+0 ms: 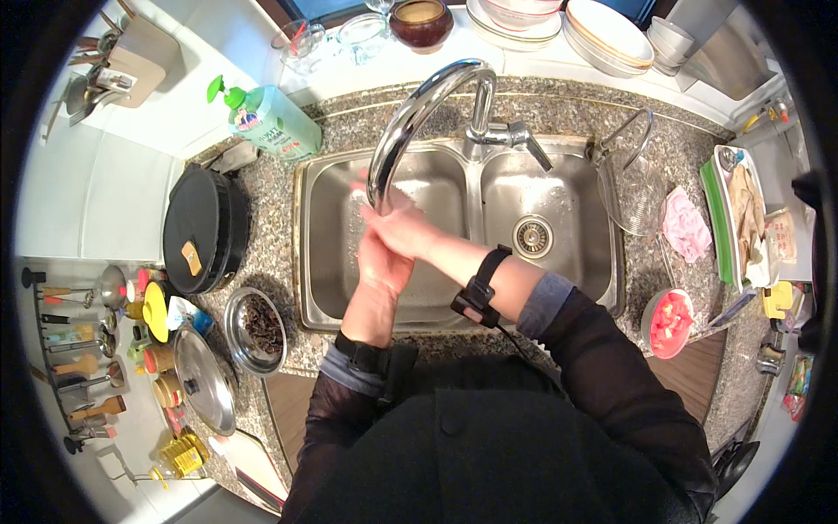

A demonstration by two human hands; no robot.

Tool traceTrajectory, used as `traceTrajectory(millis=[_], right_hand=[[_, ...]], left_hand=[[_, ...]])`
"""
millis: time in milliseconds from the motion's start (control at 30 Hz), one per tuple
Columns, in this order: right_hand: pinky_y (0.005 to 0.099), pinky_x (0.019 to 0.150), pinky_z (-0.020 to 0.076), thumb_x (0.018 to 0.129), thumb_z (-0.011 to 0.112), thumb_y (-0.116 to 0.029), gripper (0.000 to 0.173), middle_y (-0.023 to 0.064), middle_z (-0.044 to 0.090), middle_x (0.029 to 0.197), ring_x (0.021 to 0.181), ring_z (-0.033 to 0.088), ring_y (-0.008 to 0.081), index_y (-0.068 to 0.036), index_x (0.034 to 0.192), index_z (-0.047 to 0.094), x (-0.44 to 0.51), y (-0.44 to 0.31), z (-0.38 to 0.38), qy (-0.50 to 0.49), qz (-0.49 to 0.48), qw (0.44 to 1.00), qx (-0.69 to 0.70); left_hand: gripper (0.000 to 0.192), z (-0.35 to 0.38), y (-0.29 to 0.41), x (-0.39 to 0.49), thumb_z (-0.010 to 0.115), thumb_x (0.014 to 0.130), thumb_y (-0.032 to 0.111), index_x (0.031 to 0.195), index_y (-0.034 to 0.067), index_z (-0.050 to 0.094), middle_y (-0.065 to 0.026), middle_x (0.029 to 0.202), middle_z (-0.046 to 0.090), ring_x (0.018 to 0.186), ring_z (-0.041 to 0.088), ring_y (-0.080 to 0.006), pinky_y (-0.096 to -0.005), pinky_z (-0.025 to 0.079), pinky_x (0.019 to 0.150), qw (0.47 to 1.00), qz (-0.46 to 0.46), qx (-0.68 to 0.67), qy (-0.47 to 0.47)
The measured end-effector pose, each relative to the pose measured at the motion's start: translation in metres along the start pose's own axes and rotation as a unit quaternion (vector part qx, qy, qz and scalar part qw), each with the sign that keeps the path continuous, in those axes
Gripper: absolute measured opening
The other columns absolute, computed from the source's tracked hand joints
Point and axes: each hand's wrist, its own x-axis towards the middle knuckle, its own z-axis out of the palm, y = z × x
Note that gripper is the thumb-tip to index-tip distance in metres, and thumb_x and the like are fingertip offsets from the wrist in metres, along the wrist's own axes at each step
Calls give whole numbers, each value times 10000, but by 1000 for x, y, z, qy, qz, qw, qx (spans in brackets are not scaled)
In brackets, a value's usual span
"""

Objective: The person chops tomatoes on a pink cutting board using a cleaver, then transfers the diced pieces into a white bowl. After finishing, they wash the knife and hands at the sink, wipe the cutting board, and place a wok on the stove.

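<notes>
My left hand (pixel 382 262) and my right hand (pixel 406 226) press together over the left basin of a double stainless steel sink (pixel 429 304). The right lies across the left, just beneath the curved chrome faucet spout (pixel 393 144). No object shows in either hand. Blur, overlap and the spout hide most of the fingers, so their spread is unclear. Water drops cling to the basin wall. The faucet lever (pixel 537 150) points toward the right basin, which has a round drain strainer (pixel 532 236). A black strap with a small device (pixel 481 298) circles my right forearm.
Left of the sink are a steel bowl of dark food pieces (pixel 265 327), a black round appliance (pixel 200 229) and a green pump bottle (pixel 278 124). Right of it are a wire basket (pixel 632 196), a pink cloth (pixel 686 224) and a bowl of red chunks (pixel 669 321). Stacked plates (pixel 517 33) stand behind.
</notes>
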Motion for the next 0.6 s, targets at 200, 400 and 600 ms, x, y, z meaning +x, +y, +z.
traceTrajectory(millis=[200,400,600], right_hand=[[525,1133,287,934,547,-206,447,235,425,1456,1315,436,393,-126,1371,506,-26,1,5,-113,-26,957,-266],[552,1042,388,929,565,-283,471,268,543,1297,1271,451,446,-84,1352,502,-15,4,8,-5,-25,989,-147],[494,1151,285,992,496,-233,484,219,408,1462,1380,327,433,-23,1423,425,-32,3,5,-126,-57,958,-252]], left_hand=[[472,-7,17,-3,327,1045,436,1322,112,530,-97,1300,592,1206,543,-301,-487,417,1043,996,78,-29,41],[504,-9,1,-5,340,1025,417,1397,103,472,-128,1290,589,1164,559,-362,-498,441,1023,997,-10,-22,-71],[497,-23,19,-7,397,1008,453,1323,89,520,-127,1343,565,1216,539,-330,-505,428,1038,997,31,-55,35]])
